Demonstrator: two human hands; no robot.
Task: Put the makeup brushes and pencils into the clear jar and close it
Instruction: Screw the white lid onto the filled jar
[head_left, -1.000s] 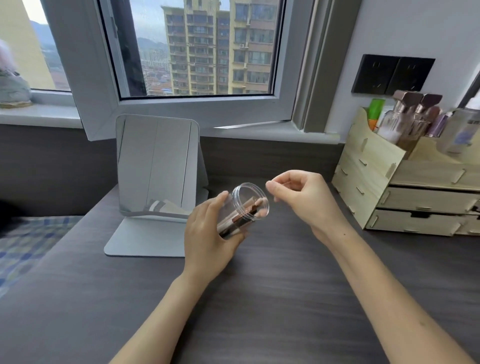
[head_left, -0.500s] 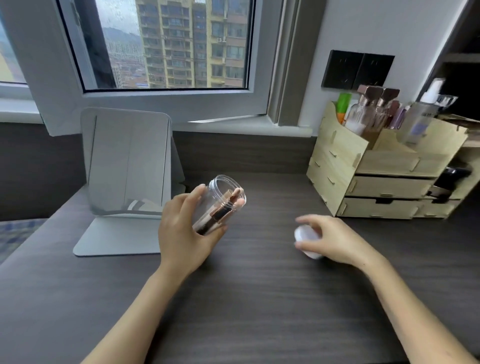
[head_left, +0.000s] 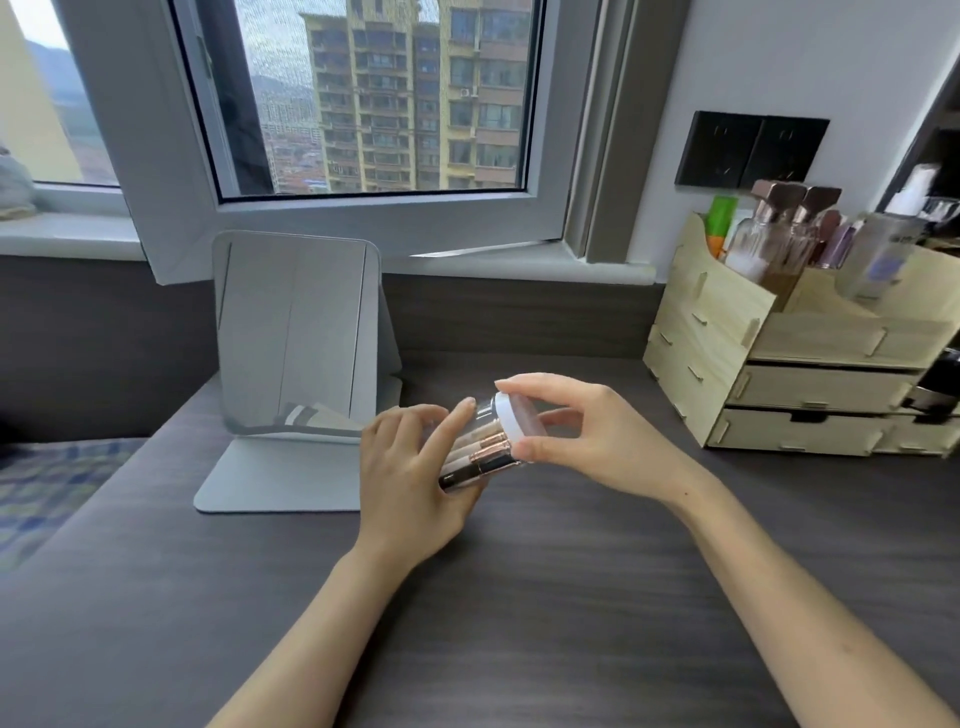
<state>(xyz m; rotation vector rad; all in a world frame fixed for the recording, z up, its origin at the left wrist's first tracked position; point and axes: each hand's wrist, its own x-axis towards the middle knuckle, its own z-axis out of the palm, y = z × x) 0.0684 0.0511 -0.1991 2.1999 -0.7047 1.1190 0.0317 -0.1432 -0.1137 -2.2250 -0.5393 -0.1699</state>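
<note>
At the far left, a blue-and-yellow checked cloth (head_left: 47, 488) lies beside the dark wood-grain desk (head_left: 519, 597). Next to the right, a grey rectangular standing mirror (head_left: 296, 338) sits upright on its flat base under the white-framed window (head_left: 363, 104). Just in front of the mirror's right edge, the left hand (head_left: 410, 478) wraps around the lower part of a clear cylindrical plastic jar (head_left: 480, 441), thumb and fingers curled on its wall, and holds it above the desk, tilted with its mouth up and to the right. Inside the jar lie the makeup brushes and pencils (head_left: 478, 457), cream and black handles with rose-gold ferrules. At the jar's mouth sits a white round lid (head_left: 511, 423), pinched at its rim between the thumb and fingertips of the right hand (head_left: 587, 436); whether the lid is fully seated cannot be told. At the far right, a pale wooden drawer organiser (head_left: 779, 364) holds glass cosmetic bottles (head_left: 779, 234), under black wall sockets (head_left: 750, 150).
</note>
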